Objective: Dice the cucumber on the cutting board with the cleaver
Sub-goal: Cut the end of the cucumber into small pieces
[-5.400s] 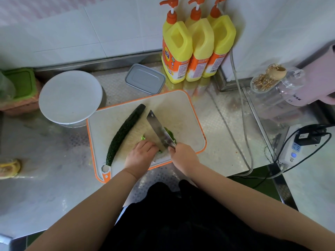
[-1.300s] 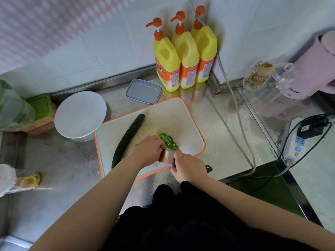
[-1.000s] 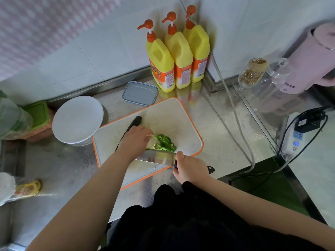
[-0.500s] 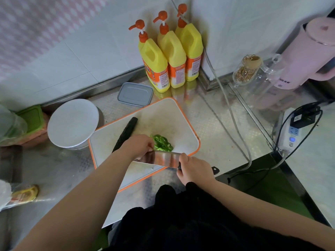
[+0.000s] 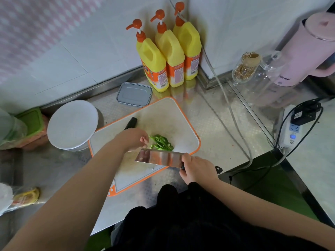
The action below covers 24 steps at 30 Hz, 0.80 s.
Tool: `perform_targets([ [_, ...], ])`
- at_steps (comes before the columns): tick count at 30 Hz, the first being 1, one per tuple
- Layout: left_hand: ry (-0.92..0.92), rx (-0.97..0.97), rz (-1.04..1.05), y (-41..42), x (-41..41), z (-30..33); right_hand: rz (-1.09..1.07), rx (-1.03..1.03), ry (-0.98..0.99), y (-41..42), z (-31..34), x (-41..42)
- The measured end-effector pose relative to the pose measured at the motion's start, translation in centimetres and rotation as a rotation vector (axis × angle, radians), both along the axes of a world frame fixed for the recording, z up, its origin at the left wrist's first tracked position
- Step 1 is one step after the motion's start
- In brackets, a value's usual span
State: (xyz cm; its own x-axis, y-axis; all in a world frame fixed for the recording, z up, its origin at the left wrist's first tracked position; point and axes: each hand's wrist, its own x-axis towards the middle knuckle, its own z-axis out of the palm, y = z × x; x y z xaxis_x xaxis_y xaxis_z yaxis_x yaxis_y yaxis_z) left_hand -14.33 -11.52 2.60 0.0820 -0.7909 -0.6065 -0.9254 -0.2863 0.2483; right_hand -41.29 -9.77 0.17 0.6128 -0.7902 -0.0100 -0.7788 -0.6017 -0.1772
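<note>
**Operator:** Cucumber (image 5: 131, 122) first: from my feed only its dark green far end shows on the cutting board (image 5: 174, 115), lying slantwise toward the board's far left edge. The rest of it is hidden behind the left hand (image 5: 133, 139).

**Second:** And the cut pieces?

**Operator:** I see a small heap of bright green pieces (image 5: 161, 143) lying near the middle of the board, just right of the left hand. That hand hovers over the board with its fingers loosely curled, and I see nothing held in it.

**Second:** Where is the cleaver?

**Operator:** The right hand (image 5: 196, 171) is wrapped round the handle of the cleaver (image 5: 157, 158). The blade is laid over nearly flat, its broad shiny side up, over the near part of the board, just this side of the heap.

**Second:** What has changed?

**Operator:** Half a second ago the left hand was against the blade. Now I see it apart from the steel, lifted toward the heap. The heap itself sits much as it did.

**Second:** Around the board?

**Operator:** A white round lid (image 5: 72, 124) to the left, a grey container (image 5: 134, 94) beyond, three yellow pump bottles (image 5: 170, 57) in the corner.
</note>
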Motion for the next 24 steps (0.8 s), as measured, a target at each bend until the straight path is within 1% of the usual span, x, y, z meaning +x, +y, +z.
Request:
perform_targets([
  [3,-0.047,0.045,-0.057,0.5,0.0,0.2,0.016,-0.019,-0.016,0.0,-0.1,-0.1],
  [11,-0.005,0.002,-0.070,0.4,-1.2,-0.9,0.069,-0.021,-0.007,0.1,-0.9,-1.0],
  [15,0.053,-0.101,-0.046,-0.2,-2.4,-1.7,0.091,-0.004,-0.010,0.1,-0.9,-1.3],
  [19,0.060,-0.203,-0.069,-1.0,-2.0,-1.8,0.069,0.025,-0.015,-0.2,-0.7,-2.2],
  [22,0.051,-0.391,0.014,-1.2,-0.3,-1.5,0.009,0.095,-0.038,-0.9,-0.5,-3.1],
  [24,0.006,-0.500,0.007,-0.4,0.9,-1.9,-0.052,0.133,-0.075,-1.3,-0.6,-3.7],
])
